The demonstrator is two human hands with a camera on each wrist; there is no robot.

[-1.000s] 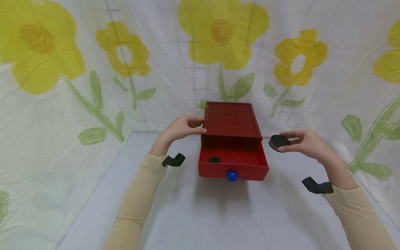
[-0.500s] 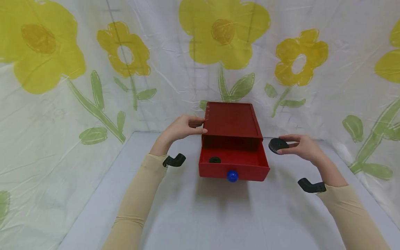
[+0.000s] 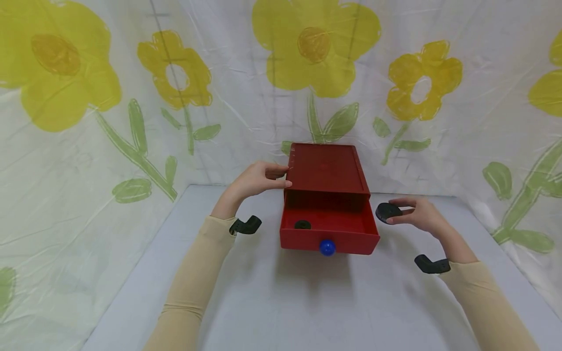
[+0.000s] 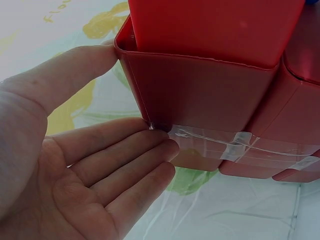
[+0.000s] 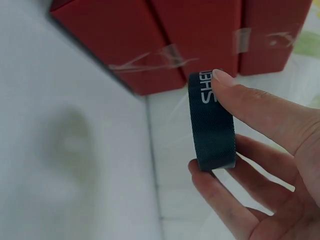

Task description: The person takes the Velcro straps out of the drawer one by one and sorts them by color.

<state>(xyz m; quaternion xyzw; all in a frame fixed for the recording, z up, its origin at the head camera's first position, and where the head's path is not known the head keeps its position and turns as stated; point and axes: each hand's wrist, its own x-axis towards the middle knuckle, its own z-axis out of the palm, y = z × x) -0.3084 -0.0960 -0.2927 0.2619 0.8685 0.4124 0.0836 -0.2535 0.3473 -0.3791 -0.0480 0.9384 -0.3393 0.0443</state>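
Observation:
A red drawer cabinet point(image 3: 327, 168) stands at the back of the table, its top drawer point(image 3: 330, 241) pulled out with a blue round knob point(image 3: 327, 247). Inside the drawer, at its left front, lies a small dark round piece point(image 3: 302, 224). My left hand point(image 3: 259, 180) touches the cabinet's left side; in the left wrist view its fingers point(image 4: 125, 150) are nearly straight against the red casing. Off the cabinet's right side, my right hand point(image 3: 419, 214) pinches a roll of dark woven strap point(image 5: 212, 120) with pale lettering between thumb and fingers.
The cabinet's red units point(image 5: 200, 30) are joined by strips of clear tape point(image 5: 243, 40). Behind hangs a white flowered sheet point(image 3: 239, 73) close to the cabinet's back. The white table point(image 3: 307, 312) extends in front. Both wrists carry black mounts point(image 3: 247, 225).
My right hand has moved down and a little to the left, carrying the roll of strap closer to the table. The left hand and the drawer have stayed put.

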